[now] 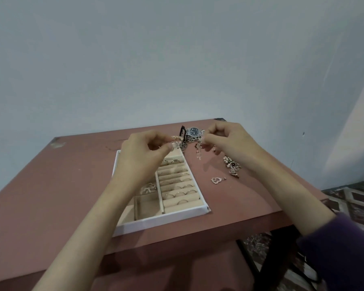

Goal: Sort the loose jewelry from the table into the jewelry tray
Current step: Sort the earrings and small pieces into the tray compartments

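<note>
Reddish tabletop [51, 185], bare at 9 o'clock of the jewelry tray [160, 219]. Pinched a small jewel [176, 144] in left hand [141, 156], a dangling earring [198, 153] in right hand [229, 141], above tray's 12 o'clock; crowded by wristwatch [193, 131], heart pendant [215, 180] at 3.

Looks like a home, a plain living room or bedroom corner. A small reddish-brown table [51, 196] stands against a bare pale painted wall [177, 59]. Right of the table is a diamond-patterned floor covering [355, 198]. On the table sit personal items: a jewelry tray [166, 219] and, by the far edge, a wristwatch [194, 131].
</note>
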Available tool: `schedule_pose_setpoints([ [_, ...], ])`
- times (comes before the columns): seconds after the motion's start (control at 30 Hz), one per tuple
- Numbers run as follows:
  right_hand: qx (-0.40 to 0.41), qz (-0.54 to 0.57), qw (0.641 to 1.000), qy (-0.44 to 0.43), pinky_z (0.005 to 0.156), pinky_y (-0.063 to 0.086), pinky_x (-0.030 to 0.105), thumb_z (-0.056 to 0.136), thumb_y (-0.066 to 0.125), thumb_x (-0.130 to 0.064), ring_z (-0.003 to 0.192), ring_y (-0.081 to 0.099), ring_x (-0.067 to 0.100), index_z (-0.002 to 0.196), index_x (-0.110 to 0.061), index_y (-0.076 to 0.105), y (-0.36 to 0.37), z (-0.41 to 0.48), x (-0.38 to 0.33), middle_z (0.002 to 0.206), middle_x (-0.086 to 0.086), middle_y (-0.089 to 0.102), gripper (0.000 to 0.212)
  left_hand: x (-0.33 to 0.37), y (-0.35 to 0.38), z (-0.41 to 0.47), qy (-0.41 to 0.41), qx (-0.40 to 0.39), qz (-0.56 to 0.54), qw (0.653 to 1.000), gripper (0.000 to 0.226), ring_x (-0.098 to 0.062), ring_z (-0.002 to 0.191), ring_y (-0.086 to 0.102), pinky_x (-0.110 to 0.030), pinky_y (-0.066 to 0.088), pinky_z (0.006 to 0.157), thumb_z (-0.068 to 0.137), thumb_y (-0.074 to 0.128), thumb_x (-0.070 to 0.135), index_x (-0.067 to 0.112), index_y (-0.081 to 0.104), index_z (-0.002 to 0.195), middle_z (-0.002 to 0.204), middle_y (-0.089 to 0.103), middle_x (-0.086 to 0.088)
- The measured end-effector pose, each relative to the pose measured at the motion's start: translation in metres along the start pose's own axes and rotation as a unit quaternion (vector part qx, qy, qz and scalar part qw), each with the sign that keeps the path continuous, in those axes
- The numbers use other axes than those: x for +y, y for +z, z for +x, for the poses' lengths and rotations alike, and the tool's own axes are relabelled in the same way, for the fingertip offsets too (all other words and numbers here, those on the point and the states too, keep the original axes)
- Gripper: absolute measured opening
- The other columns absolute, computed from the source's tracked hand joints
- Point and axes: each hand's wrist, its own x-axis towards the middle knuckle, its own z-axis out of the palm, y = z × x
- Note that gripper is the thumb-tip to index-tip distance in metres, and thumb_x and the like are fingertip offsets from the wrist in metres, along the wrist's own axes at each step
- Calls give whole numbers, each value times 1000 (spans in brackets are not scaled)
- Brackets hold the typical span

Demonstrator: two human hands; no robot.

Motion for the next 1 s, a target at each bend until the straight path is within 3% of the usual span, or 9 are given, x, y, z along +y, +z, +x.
schedule_pose_setpoints([
  [0.1,-4,24,1000,-20,59,45,17,82,61,-11,63,58,4,71,-15,60,15,2,-7,66,-4,65,11,-10,-17,0,-18,15,-48,999,9,-20,75,61,-29,49,63,81,65,17,23,71,83,80,70,-8],
  [0.2,-21,45,998,-28,59,45,20,82,60,-8,67,59,8,73,-10,61,33,4,-12,67,-2,65,9,-23,-31,-3,-28,33,-66,997,10,-20,73,60,-34,48,68,80,65,15,22,70,81,78,70,-9],
  [0.3,-35,69,997,-22,63,44,26,81,61,-7,66,58,10,69,-13,60,53,7,-14,64,-3,67,13,-38,-40,-7,-41,55,-83,994,12,-14,70,61,-32,48,67,81,64,12,22,70,80,77,70,-6],
  [0.43,-48,83,995,-14,60,42,24,80,62,-7,60,54,7,69,-14,61,76,10,-14,63,-3,68,13,-55,-42,-11,-57,81,-134,986,15,-8,66,68,-14,49,55,84,61,5,18,68,79,77,69,-8],
  [0.57,-57,37,997,-28,64,44,30,79,64,-9,63,52,15,73,-8,62,91,14,-14,71,7,73,7,-68,-42,-12,-70,79,-186,977,14,-19,69,71,-25,54,61,85,59,3,14,67,81,75,70,-13],
  [0.7,-63,6,997,-39,59,43,34,80,64,-10,62,52,22,77,-8,62,98,18,-13,71,8,74,4,-74,-42,-11,-70,87,-198,974,10,-24,68,71,-24,53,60,85,59,4,10,66,84,72,70,-12],
  [0.83,-65,-25,996,-56,63,44,32,79,63,-11,69,61,45,75,-10,62,104,23,-12,67,4,73,4,-77,-44,-9,-62,101,-184,976,8,-16,63,70,-23,51,61,84,60,6,11,66,84,71,69,-9],
  [0.93,-75,-33,995,-54,61,44,37,79,63,-13,64,59,42,75,-12,62,106,25,-12,69,1,73,5,-78,-45,-10,-56,105,-176,977,8,-10,59,68,-19,49,59,84,60,7,12,67,83,69,69,-4],
  [1.0,-81,-33,995,-53,59,43,33,79,63,-12,60,56,33,75,-11,62,106,25,-12,69,2,74,4,-79,-44,-10,-54,108,-174,977,9,-12,62,69,-19,48,57,84,60,8,14,67,82,70,69,-4],
])
